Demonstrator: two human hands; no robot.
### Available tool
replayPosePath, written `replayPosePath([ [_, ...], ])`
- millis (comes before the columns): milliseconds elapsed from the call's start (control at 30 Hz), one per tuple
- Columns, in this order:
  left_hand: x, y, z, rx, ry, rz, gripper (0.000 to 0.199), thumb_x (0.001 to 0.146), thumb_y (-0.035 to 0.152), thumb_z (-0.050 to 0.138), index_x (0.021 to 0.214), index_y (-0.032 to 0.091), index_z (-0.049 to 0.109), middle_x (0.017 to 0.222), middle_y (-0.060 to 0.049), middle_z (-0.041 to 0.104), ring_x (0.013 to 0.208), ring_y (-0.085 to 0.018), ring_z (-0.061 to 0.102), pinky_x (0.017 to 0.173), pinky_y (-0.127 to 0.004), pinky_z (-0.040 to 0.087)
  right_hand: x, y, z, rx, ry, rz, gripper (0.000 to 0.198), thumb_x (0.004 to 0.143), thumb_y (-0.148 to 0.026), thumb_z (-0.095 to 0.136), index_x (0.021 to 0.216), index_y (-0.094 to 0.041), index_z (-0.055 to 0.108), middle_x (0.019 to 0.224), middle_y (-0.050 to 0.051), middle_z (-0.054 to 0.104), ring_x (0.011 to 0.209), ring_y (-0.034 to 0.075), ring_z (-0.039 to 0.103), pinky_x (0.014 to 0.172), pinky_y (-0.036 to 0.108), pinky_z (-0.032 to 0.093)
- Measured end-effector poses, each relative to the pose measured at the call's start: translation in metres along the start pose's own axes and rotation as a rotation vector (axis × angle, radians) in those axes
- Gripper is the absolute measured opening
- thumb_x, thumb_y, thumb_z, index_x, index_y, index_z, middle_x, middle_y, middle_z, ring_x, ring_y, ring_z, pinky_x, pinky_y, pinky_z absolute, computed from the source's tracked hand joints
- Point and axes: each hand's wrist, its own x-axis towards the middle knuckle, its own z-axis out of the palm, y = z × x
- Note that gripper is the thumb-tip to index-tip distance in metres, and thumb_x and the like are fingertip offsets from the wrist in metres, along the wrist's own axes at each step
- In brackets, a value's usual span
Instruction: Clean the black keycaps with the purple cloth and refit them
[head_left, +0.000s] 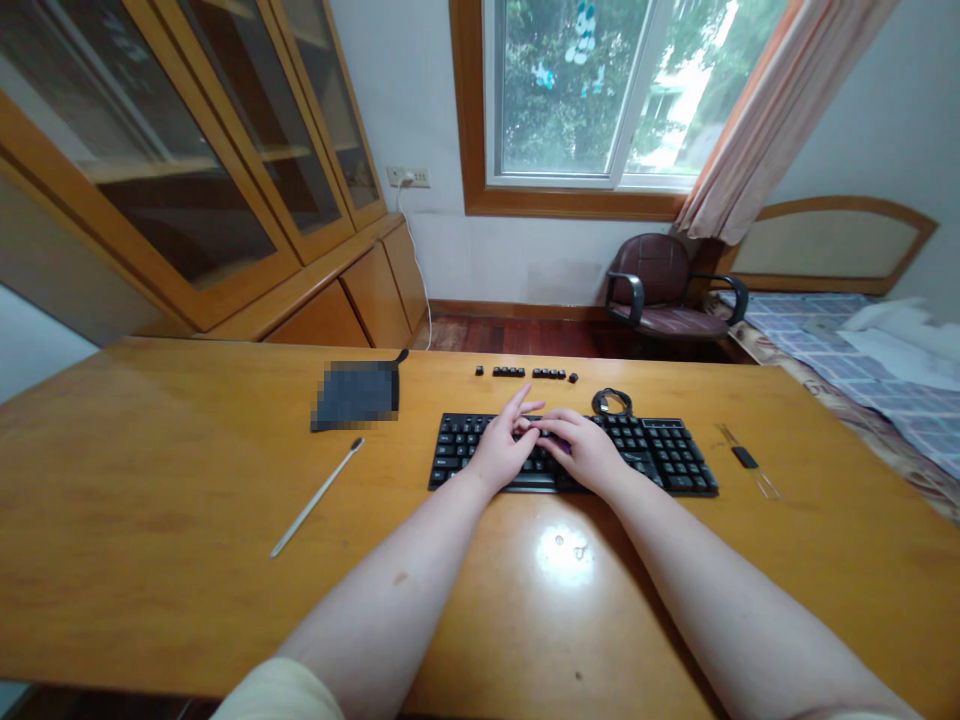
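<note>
A black keyboard (686, 465) lies on the wooden desk, and both my hands meet over its left-middle part. My left hand (504, 447) has its thumb and index finger drawn together, while other fingers stretch out above the keys. Close against it, my right hand (589, 452) is closed with bent fingers around a small purplish thing (564, 447), mostly hidden. Whatever sits between the fingertips is too small to name. Behind the keyboard, several loose black keycaps (550, 373) stand in a row. A coiled black USB cable (613, 402) rests near the keyboard's back edge.
To the left lie a dark, blurred pouch (356, 393) and a thin white brush-like stick (319, 497). A wire keycap puller with a black middle (744, 457) is on the right. Beyond the desk (150, 540) are a glass-doored cabinet (202, 150), an armchair (664, 285) and a bed (795, 330).
</note>
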Motion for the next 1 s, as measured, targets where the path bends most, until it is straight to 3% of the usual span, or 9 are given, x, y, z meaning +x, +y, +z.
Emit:
replayPosePath([
  [133,0.000,0.000,0.001,-0.060,-0.003,-0.006,0.064,0.081,0.016,0.053,0.139,0.024,0.026,0.122,-0.014,0.054,0.074,-0.006,0.058,0.080,-0.026,0.048,0.003,0.002,-0.007,-0.034,0.025,0.002,0.024,0.085,-0.028,0.052,0.106,-0.025,0.063,0.099,0.006,0.064,0.091,0.018,0.061,0.081,0.032,0.051],
  [267,0.002,-0.001,0.000,-0.076,0.053,-0.020,0.059,0.081,0.020,0.054,0.136,0.021,0.031,0.121,-0.014,0.053,0.075,-0.007,0.059,0.081,-0.028,0.047,0.005,0.020,-0.029,-0.151,0.273,0.203,0.025,0.084,-0.032,0.053,0.105,-0.022,0.063,0.098,0.008,0.065,0.085,0.019,0.062,0.079,0.035,0.051],
  [333,0.002,-0.001,0.000,-0.067,0.068,-0.033,0.055,0.081,0.020,0.054,0.132,0.019,0.035,0.118,-0.014,0.055,0.074,-0.008,0.059,0.080,-0.028,0.047,0.004,0.035,-0.042,-0.234,0.287,0.255,0.026,0.083,-0.031,0.054,0.104,-0.020,0.064,0.100,0.008,0.066,0.089,0.021,0.062,0.081,0.035,0.050],
  [433,0.002,0.000,0.000,-0.063,0.064,-0.040,0.050,0.081,0.020,0.054,0.129,0.018,0.040,0.114,-0.013,0.057,0.071,-0.007,0.058,0.079,-0.028,0.047,0.000,0.056,-0.051,-0.298,0.159,0.311,0.023,0.081,-0.029,0.056,0.099,-0.020,0.067,0.098,0.008,0.068,0.091,0.021,0.062,0.082,0.034,0.049],
  [567,0.002,0.001,0.001,-0.065,0.067,-0.048,0.047,0.080,0.020,0.055,0.125,0.017,0.043,0.110,-0.012,0.058,0.069,-0.007,0.057,0.078,-0.028,0.047,-0.004,0.067,-0.046,-0.284,-0.027,0.339,0.021,0.079,-0.030,0.058,0.096,-0.023,0.069,0.094,0.004,0.069,0.087,0.019,0.063,0.078,0.031,0.049],
  [800,0.003,0.001,0.001,-0.019,0.083,-0.055,0.044,0.079,0.018,0.054,0.122,0.017,0.046,0.107,-0.012,0.059,0.068,-0.007,0.058,0.076,-0.029,0.048,-0.004,0.068,-0.040,-0.265,-0.099,0.345,0.013,0.077,-0.030,0.062,0.084,-0.024,0.072,0.084,0.001,0.072,0.081,0.017,0.065,0.072,0.027,0.049],
  [1000,0.003,-0.001,0.000,-0.016,0.082,-0.050,0.044,0.080,0.019,0.054,0.123,0.017,0.045,0.108,-0.012,0.060,0.069,-0.007,0.058,0.076,-0.028,0.048,-0.002,0.065,-0.042,-0.285,-0.154,0.311,0.016,0.079,-0.031,0.059,0.087,-0.025,0.072,0.086,0.002,0.072,0.082,0.019,0.065,0.073,0.029,0.049],
])
